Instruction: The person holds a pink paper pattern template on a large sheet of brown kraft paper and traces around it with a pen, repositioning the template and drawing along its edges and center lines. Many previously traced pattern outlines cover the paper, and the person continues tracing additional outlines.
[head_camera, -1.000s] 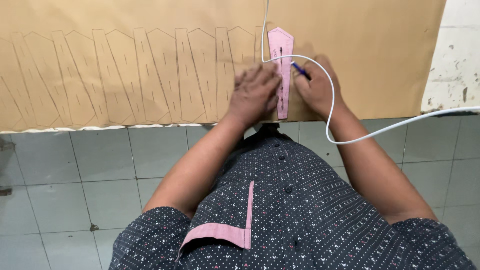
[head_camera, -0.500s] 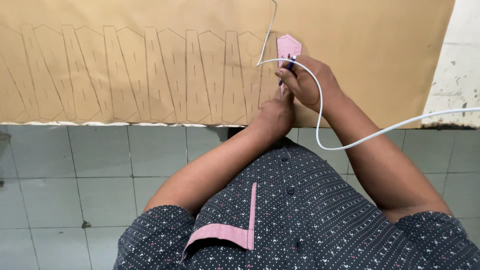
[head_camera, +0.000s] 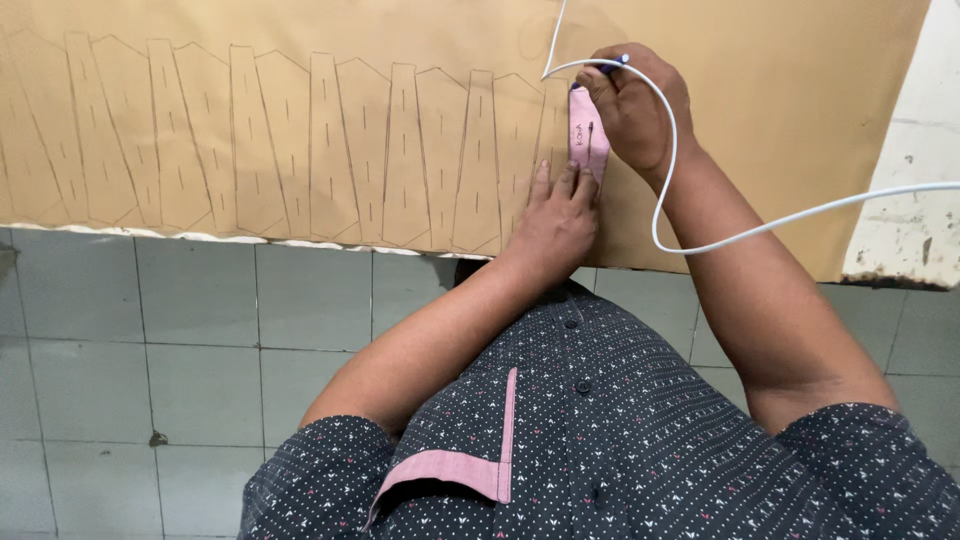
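Right now the left hand (head_camera: 555, 220) lies flat, palm down, on the lower end of a narrow pink template strip with a slit down its middle (head_camera: 587, 135). Its fingers (head_camera: 567, 183) are straight and close together, pressing the strip against the big sheet of brown pattern paper (head_camera: 780, 130).

The right hand (head_camera: 635, 105) sits at the top end of the strip, fingers curled together around a blue pen (head_camera: 610, 64). Only the blue end shows; the tip is hidden behind the hand, so contact with the paper can't be confirmed.

The strip stands roughly upright, just right of a row of pencilled outlines (head_camera: 300, 150) of the same tapered, pointed shape. They run leftward across the paper.

A white cable (head_camera: 760, 228) loops over the right wrist and trails off to the right edge. It also runs up past the pen to the top of the frame.

The paper's lower edge overhangs a grey tiled floor (head_camera: 140, 340). On the right the paper ends over a worn white surface (head_camera: 905, 220).

The person wears a dark dotted shirt with a pink pocket trim (head_camera: 470, 470).
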